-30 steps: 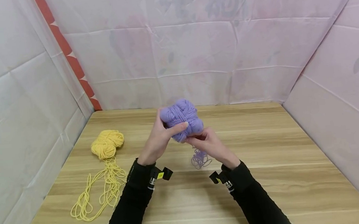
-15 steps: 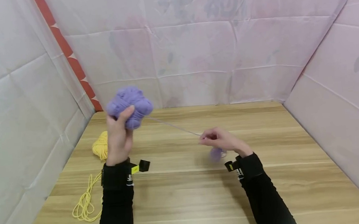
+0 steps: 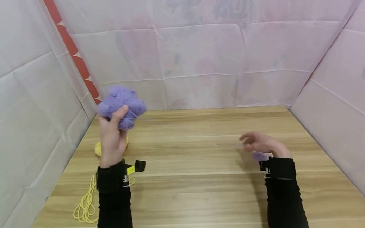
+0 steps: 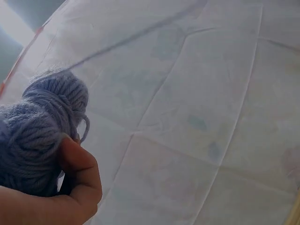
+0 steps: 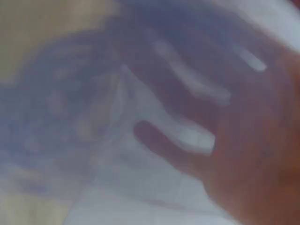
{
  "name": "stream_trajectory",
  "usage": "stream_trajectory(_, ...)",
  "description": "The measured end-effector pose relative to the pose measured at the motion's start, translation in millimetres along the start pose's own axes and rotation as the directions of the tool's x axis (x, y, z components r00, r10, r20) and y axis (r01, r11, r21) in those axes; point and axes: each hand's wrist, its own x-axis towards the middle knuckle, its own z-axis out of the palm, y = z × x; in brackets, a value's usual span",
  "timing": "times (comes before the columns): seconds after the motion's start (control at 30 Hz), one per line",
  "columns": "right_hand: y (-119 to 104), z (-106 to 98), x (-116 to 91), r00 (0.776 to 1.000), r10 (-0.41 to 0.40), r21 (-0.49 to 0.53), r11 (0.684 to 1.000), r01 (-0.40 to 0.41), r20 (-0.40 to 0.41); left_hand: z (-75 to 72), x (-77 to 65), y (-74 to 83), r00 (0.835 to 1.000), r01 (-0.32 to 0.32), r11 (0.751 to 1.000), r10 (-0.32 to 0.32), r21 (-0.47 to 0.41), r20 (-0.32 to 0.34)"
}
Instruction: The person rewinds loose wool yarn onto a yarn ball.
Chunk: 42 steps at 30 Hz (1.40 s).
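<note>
My left hand (image 3: 111, 143) holds up a purple yarn skein (image 3: 121, 102), its thumb pressed across the front. In the left wrist view the skein (image 4: 33, 136) fills the left side, and a purple strand (image 4: 131, 37) runs taut from it to the upper right. Far to the right, my right hand (image 3: 262, 145) has its fingers bent at the strand's other end; the strand is faint there. A loose purple tangle of yarn (image 3: 260, 156) hangs just under that hand. The right wrist view is badly blurred, with the fingers (image 5: 164, 143) near the tangle (image 5: 56, 103).
Behind my left arm, a yellow yarn ball (image 3: 98, 149) lies partly hidden on the wooden table (image 3: 192, 205). Loops of yellow yarn (image 3: 86, 205) spread toward the table's left front. Pale printed sheets (image 3: 197, 53) wall the table at the back and both sides.
My hands have moved apart from the middle: the left carries the skein left and up, the right goes right. The strand stretched out between them, and the purple tangle moved right with my right hand.
</note>
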Motion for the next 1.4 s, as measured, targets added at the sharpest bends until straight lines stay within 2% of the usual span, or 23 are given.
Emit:
stream_trajectory(0.03,-11.1,2.6,-0.1,0.996,-0.094,0.006,0.996,0.094,-0.009,5.4,-0.4,-5.4,0.999,0.018,0.999,-0.019,0.029,0.051)
stream_trajectory(0.1,-39.9,14.1,4.3,0.964,-0.264,0.052,0.963,0.266,-0.043,16.9,-4.2,-17.5,0.987,0.058,0.991,-0.075,0.118,0.144)
stream_trajectory(0.2,-92.3,43.6,17.5,0.91,-0.409,0.225,0.882,0.414,-0.072,33.3,-14.1,-34.8,0.952,0.119,0.954,-0.188,0.274,0.243)
stream_trajectory(0.23,-107.0,54.6,22.3,0.897,-0.436,0.31,0.845,0.437,-0.077,37.7,-18.1,-39.5,0.939,0.139,0.938,-0.227,0.317,0.26)
stream_trajectory(0.3,-128.9,73.5,30.4,0.886,-0.454,0.455,0.772,0.445,-0.098,43.3,-25.7,-46.7,0.917,0.183,0.905,-0.298,0.385,0.264)
stream_trajectory(0.37,-139.3,86.2,35.1,0.877,-0.461,0.554,0.698,0.453,-0.136,46.2,-29.9,-50.8,0.907,0.211,0.886,-0.335,0.413,0.255)
stream_trajectory(0.43,-140.4,92.5,38.0,0.875,-0.45,0.635,0.626,0.452,-0.179,46.6,-31.3,-52.6,0.903,0.232,0.89,-0.346,0.392,0.253)
stream_trajectory(0.5,-136.0,93.1,39.5,0.869,-0.452,0.681,0.572,0.457,-0.203,45.5,-31.4,-52.3,0.897,0.255,0.898,-0.358,0.358,0.26)
stream_trajectory(0.57,-129.7,90.5,40.4,0.869,-0.456,0.718,0.539,0.44,-0.191,44.1,-31.0,-50.3,0.874,0.294,0.902,-0.388,0.315,0.294)
stream_trajectory(0.6,-126.3,88.3,40.5,0.876,-0.45,0.736,0.531,0.419,-0.174,43.2,-30.8,-49.1,0.853,0.319,0.9,-0.409,0.296,0.323)
stream_trajectory(0.67,-120.2,82.7,39.7,0.89,-0.431,0.75,0.536,0.387,-0.15,41.5,-30.7,-46.1,0.798,0.365,0.883,-0.46,0.293,0.389)
stream_trajectory(0.73,-115.2,76.2,38.0,0.91,-0.395,0.76,0.55,0.347,-0.13,39.7,-30.6,-43.3,0.728,0.394,0.851,-0.519,0.346,0.448)
stream_trajectory(0.77,-113.1,72.6,36.8,0.919,-0.374,0.764,0.554,0.331,-0.127,39.0,-30.4,-42.4,0.692,0.386,0.835,-0.544,0.393,0.475)
stream_trajectory(0.83,-110.3,65.0,33.8,0.929,-0.343,0.761,0.564,0.319,-0.135,38.5,-29.9,-41.3,0.622,0.354,0.79,-0.599,0.501,0.505)
stream_trajectory(0.9,-109.6,58.1,30.7,0.937,-0.314,0.761,0.567,0.317,-0.156,39.1,-29.6,-42.2,0.56,0.285,0.741,-0.644,0.609,0.521)
stream_trajectory(0.97,-109.6,53.0,28.0,0.938,-0.289,0.76,0.562,0.328,-0.191,40.3,-29.7,-44.7,0.514,0.195,0.694,-0.674,0.693,0.53)
stream_trajectory(1.03,-111.2,49.3,25.7,0.933,-0.27,0.75,0.56,0.352,-0.236,41.2,-30.4,-47.8,0.486,0.11,0.649,-0.696,0.753,0.529)
stream_trajectory(1.07,-112.3,48.0,24.5,0.93,-0.261,0.744,0.56,0.365,-0.259,41.3,-30.8,-49.7,0.481,0.063,0.628,-0.7,0.776,0.528)
stream_trajectory(1.13,-114.7,46.7,21.6,0.918,-0.253,0.714,0.578,0.395,-0.304,41.1,-31.5,-53.4,0.486,-0.005,0.585,-0.707,0.811,0.513)
stream_trajectory(1.2,-118.3,46.5,17.8,0.9,-0.264,0.658,0.616,0.433,-0.346,40.6,-32.0,-56.8,0.51,-0.046,0.547,-0.706,0.836,0.491)
stream_trajectory(1.23,-120.6,46.8,15.5,0.893,-0.267,0.627,0.64,0.445,-0.361,40.4,-32.1,-58.3,0.527,-0.058,0.531,-0.703,0.845,0.478)
stream_trajectory(1.3,-125.0,48.0,11.0,0.875,-0.286,0.556,0.685,0.472,-0.39,40.3,-31.7,-61.4,0.57,-0.058,0.516,-0.686,0.855,0.452)
stream_trajectory(1.4,-131.1,50.9,6.4,0.847,-0.329,0.453,0.733,0.508,-0.417,40.3,-30.5,-64.3,0.654,-0.015,0.516,-0.642,0.856,0.399)
